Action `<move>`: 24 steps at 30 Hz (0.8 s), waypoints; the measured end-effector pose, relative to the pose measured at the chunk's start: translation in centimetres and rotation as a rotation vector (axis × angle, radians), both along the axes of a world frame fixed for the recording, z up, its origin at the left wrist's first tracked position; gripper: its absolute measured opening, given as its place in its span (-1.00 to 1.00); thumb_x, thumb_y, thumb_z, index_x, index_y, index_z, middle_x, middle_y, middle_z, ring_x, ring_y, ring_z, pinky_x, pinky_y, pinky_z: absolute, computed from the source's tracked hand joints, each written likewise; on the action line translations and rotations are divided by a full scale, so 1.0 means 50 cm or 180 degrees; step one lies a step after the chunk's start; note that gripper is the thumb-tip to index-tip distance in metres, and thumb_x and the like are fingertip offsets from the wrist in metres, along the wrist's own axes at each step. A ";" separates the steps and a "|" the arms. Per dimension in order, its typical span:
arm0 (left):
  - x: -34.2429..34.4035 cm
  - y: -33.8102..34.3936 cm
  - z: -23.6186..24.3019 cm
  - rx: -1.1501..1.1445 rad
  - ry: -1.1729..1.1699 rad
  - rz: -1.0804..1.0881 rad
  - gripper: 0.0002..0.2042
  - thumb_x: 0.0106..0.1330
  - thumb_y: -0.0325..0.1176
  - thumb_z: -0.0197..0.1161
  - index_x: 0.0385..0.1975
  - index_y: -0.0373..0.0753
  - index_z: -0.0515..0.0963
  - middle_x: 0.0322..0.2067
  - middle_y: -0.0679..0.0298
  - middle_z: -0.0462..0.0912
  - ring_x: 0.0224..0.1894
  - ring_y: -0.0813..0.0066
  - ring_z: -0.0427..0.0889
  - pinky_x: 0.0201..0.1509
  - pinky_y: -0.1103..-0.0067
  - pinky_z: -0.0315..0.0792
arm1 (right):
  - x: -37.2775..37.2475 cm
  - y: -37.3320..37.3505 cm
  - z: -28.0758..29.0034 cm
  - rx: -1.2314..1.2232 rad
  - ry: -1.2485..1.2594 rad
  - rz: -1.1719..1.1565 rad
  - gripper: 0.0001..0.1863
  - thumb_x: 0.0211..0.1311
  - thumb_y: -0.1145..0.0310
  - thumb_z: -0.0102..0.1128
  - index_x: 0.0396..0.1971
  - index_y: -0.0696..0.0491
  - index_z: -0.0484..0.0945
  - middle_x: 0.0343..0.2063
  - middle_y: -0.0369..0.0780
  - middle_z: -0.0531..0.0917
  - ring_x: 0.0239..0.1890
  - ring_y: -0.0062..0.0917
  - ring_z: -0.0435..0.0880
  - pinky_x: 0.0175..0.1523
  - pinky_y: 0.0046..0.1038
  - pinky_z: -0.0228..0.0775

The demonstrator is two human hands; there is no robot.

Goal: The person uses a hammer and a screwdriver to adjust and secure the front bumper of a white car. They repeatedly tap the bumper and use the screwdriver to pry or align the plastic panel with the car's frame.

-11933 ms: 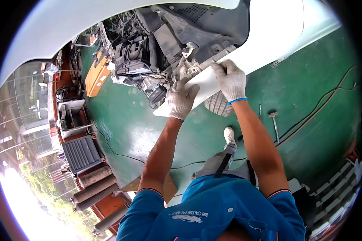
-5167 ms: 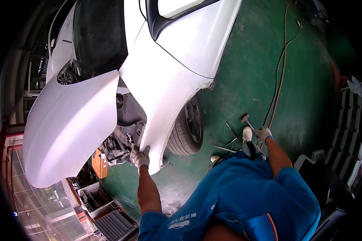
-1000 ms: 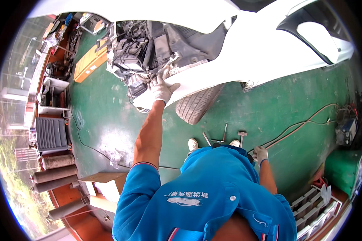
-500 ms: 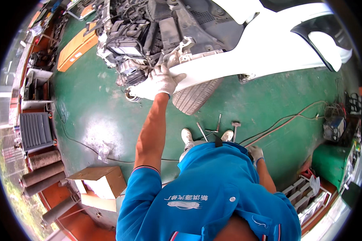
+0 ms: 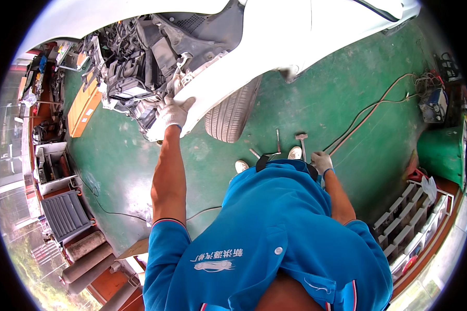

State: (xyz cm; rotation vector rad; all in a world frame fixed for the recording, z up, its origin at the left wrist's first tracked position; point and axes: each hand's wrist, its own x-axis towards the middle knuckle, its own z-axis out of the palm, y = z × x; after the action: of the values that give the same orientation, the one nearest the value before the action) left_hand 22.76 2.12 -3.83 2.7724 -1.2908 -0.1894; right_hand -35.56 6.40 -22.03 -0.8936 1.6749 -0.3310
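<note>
My left hand (image 5: 174, 111), in a white work glove, reaches out at arm's length and grips the lower front edge of a car's white fender (image 5: 244, 67). Just beyond it lies the open engine bay (image 5: 132, 62) with exposed parts and brackets. My right hand (image 5: 321, 160), also gloved, hangs low by my side. It is close to a hammer (image 5: 301, 139) lying on the green floor, but apart from it. Whether its fingers are curled shut is too small to tell. The front tyre (image 5: 232, 111) stands right of my left hand.
Long thin tools (image 5: 278, 141) lie by my shoes. A cable (image 5: 368, 111) runs to a small machine (image 5: 435, 101) at the right. A green bin (image 5: 443, 150) and tray shelving (image 5: 407, 228) stand at the right; an orange panel (image 5: 83, 103), grey cart (image 5: 65, 215) and cylinders (image 5: 85, 254) at the left.
My left hand keeps its hold on the fender's edge while my head has shifted, bringing the car closer. My right hand stays low beside the hammer.
</note>
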 end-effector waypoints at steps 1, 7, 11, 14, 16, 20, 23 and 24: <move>0.003 0.002 0.000 0.0021 -0.0013 0.0020 0.14 0.01 0.60 0.27 0.39 -0.29 0.32 0.34 -0.12 0.43 0.45 -0.03 0.33 0.52 0.16 0.14 | -0.032 0.021 -0.029 0.0124 0.0098 -0.0056 -0.64 0.20 0.20 0.25 -0.20 0.22 0.70 -0.58 -0.23 0.65 -0.53 -0.51 0.64 -0.42 -0.39 0.49; 0.011 -0.001 -0.008 0.0171 -0.0317 0.0141 0.19 -0.02 0.64 0.23 0.47 -0.21 0.23 0.37 -0.07 0.42 0.45 0.00 0.34 0.50 0.19 0.18 | -0.116 0.136 -0.046 0.0939 -0.0038 -0.0748 -0.87 0.30 0.39 0.21 -0.38 0.13 0.61 -0.63 -0.25 0.51 -0.68 -0.53 0.48 -0.62 -0.41 0.25; -0.032 -0.017 0.003 0.0282 -0.0641 0.0306 0.15 0.07 0.59 0.23 0.52 -0.18 0.16 0.43 -0.11 0.31 0.43 -0.13 0.35 0.48 0.11 0.24 | -0.182 0.185 -0.111 0.1495 -0.0715 -0.1426 -0.89 0.32 0.40 0.17 -0.34 0.11 0.60 -0.63 -0.24 0.47 -0.69 -0.53 0.45 -0.64 -0.42 0.18; -0.068 0.007 0.005 -0.0338 -0.0991 -0.0210 -0.08 0.22 0.25 0.39 0.46 -0.20 0.27 0.33 -0.10 0.42 0.36 -0.12 0.43 0.41 0.12 0.35 | -0.192 0.166 -0.134 0.1368 -0.0502 -0.1274 -0.80 0.32 0.31 0.16 -0.32 0.14 0.61 -0.61 -0.24 0.52 -0.67 -0.53 0.48 -0.63 -0.40 0.23; -0.112 0.044 0.009 -0.1448 -0.0960 -0.1421 -0.31 0.28 -0.03 0.45 0.36 -0.19 0.41 0.21 -0.09 0.55 0.24 -0.06 0.56 0.32 0.18 0.46 | -0.187 0.155 -0.138 0.1070 -0.0294 -0.1079 -0.79 0.30 0.29 0.18 -0.26 0.14 0.63 -0.58 -0.29 0.54 -0.63 -0.57 0.49 -0.59 -0.42 0.29; -0.252 0.097 -0.144 -0.1026 0.0577 -0.2870 -0.52 0.29 -0.20 0.44 0.19 -0.19 0.57 0.13 0.08 0.65 0.08 0.06 0.68 0.21 0.30 0.54 | -0.100 0.147 -0.140 0.0553 0.0146 -0.0968 -0.70 0.27 0.28 0.21 -0.14 0.18 0.66 -0.53 -0.31 0.60 -0.56 -0.63 0.52 -0.46 -0.50 0.43; -0.301 0.171 -0.282 0.0727 0.1986 -0.2876 -0.53 0.30 -0.18 0.39 0.17 -0.21 0.53 0.06 0.07 0.68 0.03 0.01 0.68 0.12 0.24 0.56 | -0.033 0.169 -0.295 0.0396 0.0743 -0.0384 -0.62 0.27 0.25 0.20 -0.02 0.14 0.69 -0.47 -0.25 0.67 -0.43 -0.52 0.66 -0.28 -0.41 0.53; -0.292 0.206 -0.323 0.1389 0.2022 -0.3018 -0.52 0.30 -0.17 0.38 0.16 -0.21 0.51 0.03 0.04 0.68 0.01 -0.02 0.67 0.09 0.21 0.57 | 0.014 0.182 -0.318 0.0416 0.0813 -0.0185 -0.62 0.27 0.24 0.20 0.00 0.11 0.69 -0.44 -0.23 0.69 -0.40 -0.47 0.70 -0.24 -0.37 0.56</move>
State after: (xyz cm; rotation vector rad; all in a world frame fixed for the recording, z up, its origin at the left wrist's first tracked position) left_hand 8.16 12.41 -19.99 1.7680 -2.3555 -1.3804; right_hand -34.86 15.52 -37.95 -0.8165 1.9368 -0.1483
